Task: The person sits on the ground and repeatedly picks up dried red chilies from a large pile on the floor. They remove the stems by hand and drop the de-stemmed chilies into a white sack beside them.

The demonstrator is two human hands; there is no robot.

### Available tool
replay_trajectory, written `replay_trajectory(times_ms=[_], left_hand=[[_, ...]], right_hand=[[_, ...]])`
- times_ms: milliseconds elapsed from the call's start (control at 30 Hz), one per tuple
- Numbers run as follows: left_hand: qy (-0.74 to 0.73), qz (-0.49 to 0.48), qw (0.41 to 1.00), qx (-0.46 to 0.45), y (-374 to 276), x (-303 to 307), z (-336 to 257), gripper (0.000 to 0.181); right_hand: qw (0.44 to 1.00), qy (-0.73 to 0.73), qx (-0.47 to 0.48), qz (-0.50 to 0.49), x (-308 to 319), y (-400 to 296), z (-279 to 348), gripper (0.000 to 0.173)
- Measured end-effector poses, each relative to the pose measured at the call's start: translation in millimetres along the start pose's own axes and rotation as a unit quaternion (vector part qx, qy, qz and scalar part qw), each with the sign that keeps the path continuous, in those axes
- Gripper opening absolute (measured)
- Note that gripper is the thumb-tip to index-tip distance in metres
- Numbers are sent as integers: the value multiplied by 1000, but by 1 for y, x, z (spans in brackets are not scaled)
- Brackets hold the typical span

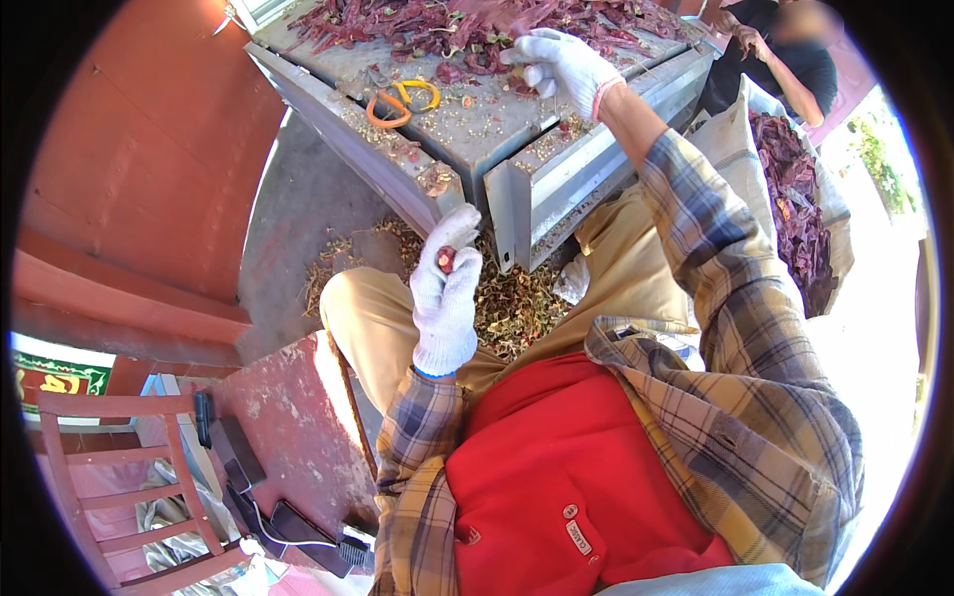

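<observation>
My left hand (447,298), in a white knitted glove, is closed around a dried red chilli pepper (446,259); only one end of it shows between thumb and fingers. Further off, my gloved right hand (563,68) is over the metal tabletop (477,138), at the near edge of a heap of dried red chillies (440,33). Its fingers are bent, and dark red pieces lie by the fingertips. Whether it grips any of them cannot be made out. Seeds and scraps are scattered on the tabletop near an orange loop (388,109) and a yellow loop (425,95), possibly scissor handles.
At the right stands a woven sack (756,171) full of dried chillies, with another person (790,63) behind it. Stems and scraps (514,313) litter the ground between my knees. To the left are a worn red bench (298,402), a phone (309,538) and a red chair (119,454).
</observation>
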State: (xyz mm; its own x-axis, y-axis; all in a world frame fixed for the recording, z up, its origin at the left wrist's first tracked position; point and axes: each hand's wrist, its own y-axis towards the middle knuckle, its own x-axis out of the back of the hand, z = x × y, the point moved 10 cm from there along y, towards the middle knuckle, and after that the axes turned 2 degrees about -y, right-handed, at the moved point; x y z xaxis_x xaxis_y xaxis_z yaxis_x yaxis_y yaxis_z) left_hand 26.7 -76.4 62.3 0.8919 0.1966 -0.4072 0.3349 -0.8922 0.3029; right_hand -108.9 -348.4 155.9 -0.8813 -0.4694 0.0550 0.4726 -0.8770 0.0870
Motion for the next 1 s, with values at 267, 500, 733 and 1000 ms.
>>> replay_trajectory(times_ms=[267,500,733,1000], left_hand=[[-26,-9,999,42,-10,3,8,33],[-20,-53,998,24,-13,9,-8,34],[308,-26,926,-216,-16,-9,-88,44],[115,10,992,41,-8,-23,-40,51]], right_hand=[[998,36,35,-30,-3,5,3,21],[970,-236,55,-23,-17,-12,78,20],[876,-419,160,179,-102,-88,48,25],[959,-141,-116,215,-133,-153,-17,29]])
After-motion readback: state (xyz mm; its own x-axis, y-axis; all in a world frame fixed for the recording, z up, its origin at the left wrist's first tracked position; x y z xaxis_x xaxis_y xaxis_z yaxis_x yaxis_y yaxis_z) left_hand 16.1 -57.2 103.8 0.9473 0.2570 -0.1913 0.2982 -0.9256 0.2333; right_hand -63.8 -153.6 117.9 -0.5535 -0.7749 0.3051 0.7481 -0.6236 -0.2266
